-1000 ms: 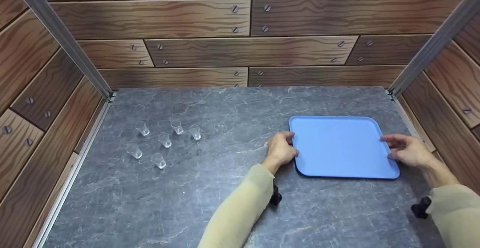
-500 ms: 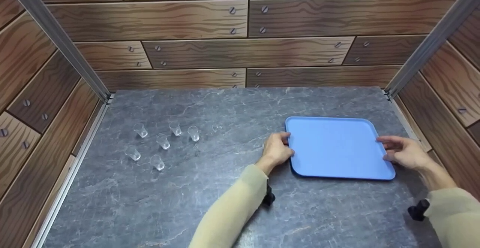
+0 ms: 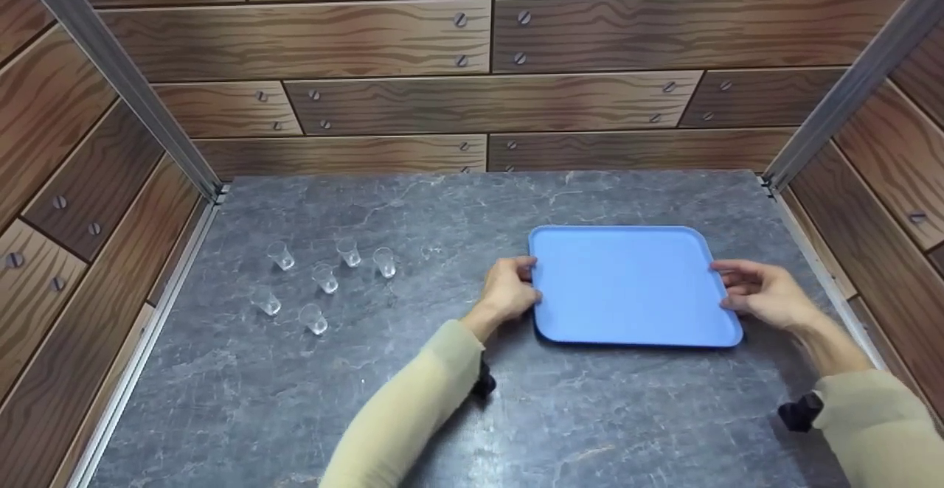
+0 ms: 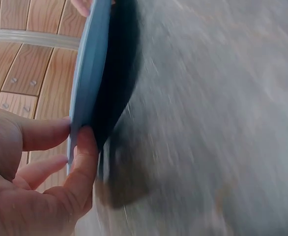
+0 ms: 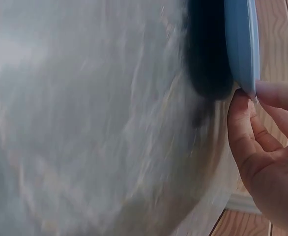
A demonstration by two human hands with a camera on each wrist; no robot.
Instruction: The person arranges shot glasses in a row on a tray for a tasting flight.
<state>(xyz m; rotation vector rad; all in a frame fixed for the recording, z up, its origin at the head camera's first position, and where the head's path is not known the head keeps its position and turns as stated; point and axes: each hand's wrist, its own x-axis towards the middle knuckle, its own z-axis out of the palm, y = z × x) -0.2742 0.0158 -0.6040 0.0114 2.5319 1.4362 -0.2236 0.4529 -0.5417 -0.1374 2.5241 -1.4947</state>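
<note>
A flat blue tray (image 3: 634, 285) with a low raised rim spans the space between my two hands. My left hand (image 3: 509, 289) pinches its left edge, thumb on one face and fingers on the other. On the opposite short edge my right hand (image 3: 767, 296) grips the rim in the same way. Both wrist views catch the tray (image 4: 91, 64) edge-on, a dark shadow beneath it on the table. Nothing lies on the tray. Off to the left, several small clear cups (image 3: 324, 279) are grouped on the table, apart from both hands.
The grey marbled table (image 3: 442, 370) is bounded by a wood-plank patterned back wall (image 3: 413, 105) and side walls. Metal posts (image 3: 848, 82) stand at the back corners. A black wrist mount (image 3: 800, 412) sits at each sleeve cuff.
Both hands have carried the tray leftward, toward the cups, mostly within the last half second. Their grip looks unchanged. The cups have stayed where they were.
</note>
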